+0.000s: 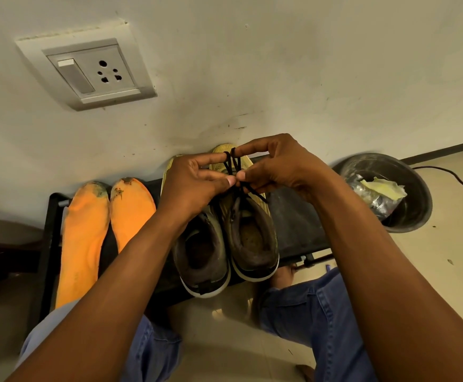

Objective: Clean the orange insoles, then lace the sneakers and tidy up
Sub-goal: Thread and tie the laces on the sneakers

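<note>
Two yellow-and-brown sneakers stand side by side on a low black stand (293, 216), toes to the wall: the left sneaker (201, 255) and the right sneaker (252, 238). Above the right sneaker, my left hand (194, 183) and my right hand (277, 166) each pinch a loop of its black lace (234, 166), thumbs nearly touching. Loose lace ends trail over the shoe's tongue. Two orange insoles lie on the stand's left part, one insole (83, 241) beside the other insole (131, 210), both with dark smudges at the toe ends.
A dark round bin (414, 213) with crumpled wrappers stands on the floor to the right, a black cable (450, 175) running past it. A wall socket (87, 74) is above left. My knees in blue jeans (315, 312) are close to the stand's front edge.
</note>
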